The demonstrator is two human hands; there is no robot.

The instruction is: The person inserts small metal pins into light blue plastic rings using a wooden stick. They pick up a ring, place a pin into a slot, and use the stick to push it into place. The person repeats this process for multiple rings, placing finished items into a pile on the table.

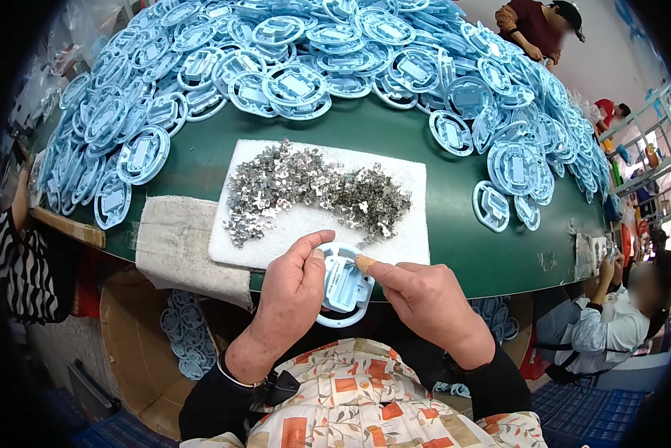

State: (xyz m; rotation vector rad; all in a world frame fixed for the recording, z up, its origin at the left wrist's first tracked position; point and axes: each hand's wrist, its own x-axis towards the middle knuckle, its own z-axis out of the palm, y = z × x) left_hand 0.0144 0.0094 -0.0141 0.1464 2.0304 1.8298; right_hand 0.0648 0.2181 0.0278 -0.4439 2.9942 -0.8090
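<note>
Across the upper frame, plastic parts (296, 86) are heaped on the table (190, 164); centrally, clips (294, 179) are spread on a foam board (305, 230), flanked at left by cloth (182, 235). Below, one part (342, 293) is held between left hand (289, 287) and right hand (425, 295).

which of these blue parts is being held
The blue part in the left hand, with the right hand touching it; the other blue parts lie on the green table or below its edge.
</note>
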